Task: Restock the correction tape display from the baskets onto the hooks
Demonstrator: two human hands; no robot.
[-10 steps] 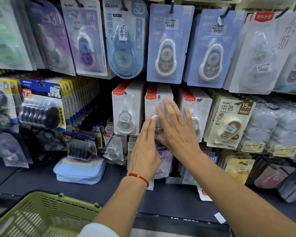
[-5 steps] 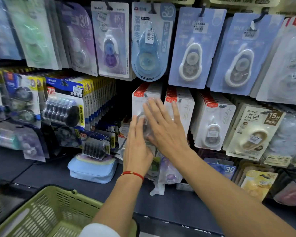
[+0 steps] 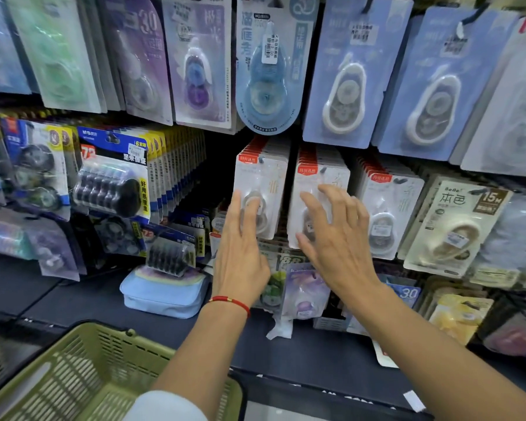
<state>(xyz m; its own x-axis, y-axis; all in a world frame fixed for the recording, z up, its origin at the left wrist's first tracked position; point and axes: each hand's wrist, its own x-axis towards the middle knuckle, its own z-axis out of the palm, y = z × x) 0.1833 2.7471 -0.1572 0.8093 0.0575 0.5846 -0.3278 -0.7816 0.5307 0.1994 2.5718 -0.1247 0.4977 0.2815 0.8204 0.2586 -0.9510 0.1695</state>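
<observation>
Neither hand holds anything. The left hand, with a red cord bracelet at the wrist, lies flat with straight fingers against the front of the left stack of white, red-topped correction tape cards hanging on a hook. The right hand is spread wide, its fingers slightly bent over the face of the neighbouring stack of the same white cards; whether the fingertips touch the pack cannot be told.

Nearest in the scene, at the lower left, sits an olive-green slotted plastic basket; whatever it contains is not visible from here. Beyond it runs a dark shelf ledge, with a pale blue fabric pouch lying to the left of the hands and a loose purple correction tape pack just under the right wrist.

Further back, level with the hands, a third stack of white red-topped cards hangs to the right, then a beige carded tape marked 15M. To the left hang yellow-and-blue multipack cards with black tape rolls.

Farthest and highest, a row of larger cards hangs: a green one, purple ones, a blue rounded one and two periwinkle cards with white dispensers.
</observation>
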